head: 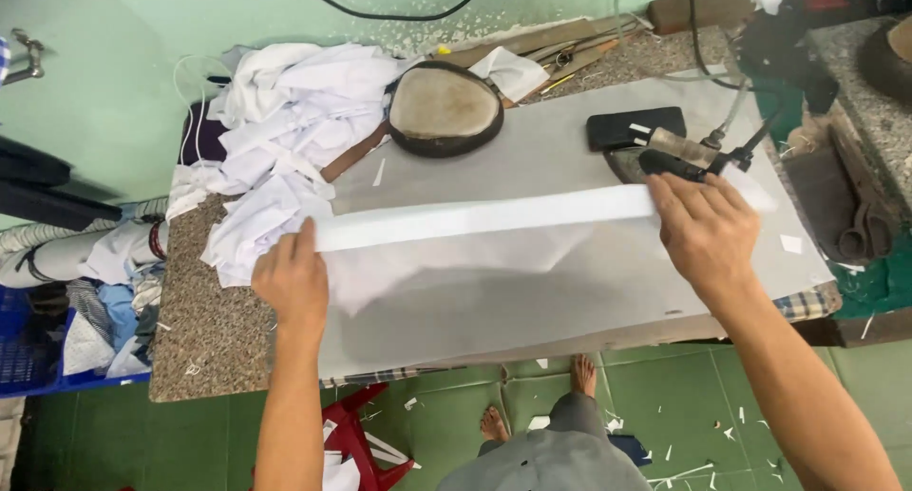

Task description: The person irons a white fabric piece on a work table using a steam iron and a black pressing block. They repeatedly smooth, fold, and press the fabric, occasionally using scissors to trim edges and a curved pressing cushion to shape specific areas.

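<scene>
A long white fabric strip (484, 216) stretches across the grey pressing pad (532, 159), with thin sheer white cloth (427, 268) hanging below it. My left hand (293, 277) pinches the strip's left end. At the strip's right end lies my right hand (698, 227), fingers spread flat on it. Just beyond the right hand's fingertips sits a dark iron (655, 149) with its handle toward me.
A heap of white cloth pieces (285, 140) lies at the table's left. A padded oval pressing ham (444, 106) sits at the back. Scissors (860, 230) rest on the right. A red stool (356, 439) and paper scraps are on the green floor.
</scene>
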